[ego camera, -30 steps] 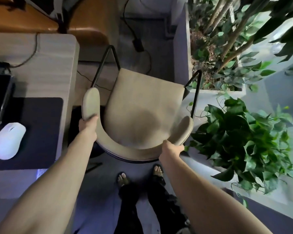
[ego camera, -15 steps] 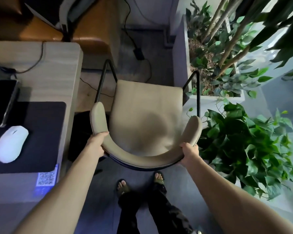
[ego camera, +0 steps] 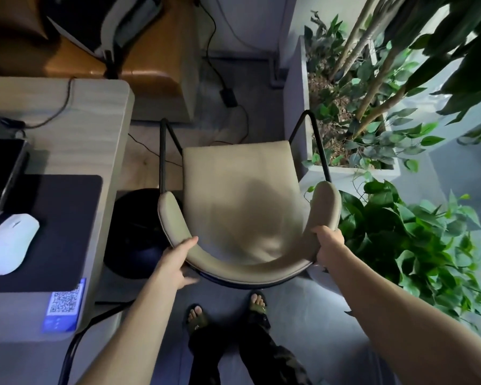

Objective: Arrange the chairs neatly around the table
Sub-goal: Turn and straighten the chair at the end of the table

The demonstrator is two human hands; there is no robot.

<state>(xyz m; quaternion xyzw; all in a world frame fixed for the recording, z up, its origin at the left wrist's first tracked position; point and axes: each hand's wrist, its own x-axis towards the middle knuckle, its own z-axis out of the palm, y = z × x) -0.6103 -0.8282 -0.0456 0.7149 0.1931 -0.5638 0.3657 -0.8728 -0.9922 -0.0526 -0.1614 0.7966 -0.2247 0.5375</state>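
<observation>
Progress: the chair (ego camera: 242,201) is in hand but not yet tucked in; judged mid-placement.
Left hand (ego camera: 178,259): fingers curl loosely under the backrest's left curve.
Right hand (ego camera: 328,245): fingers wrapped firmly round the right curve.
Chair location: on the floor, just beside the surface (ego camera: 75,134), near the potted plant (ego camera: 400,237).
Heading: seat front faces away from the person, front-to-back axis running parallel to the surface's edge.
</observation>
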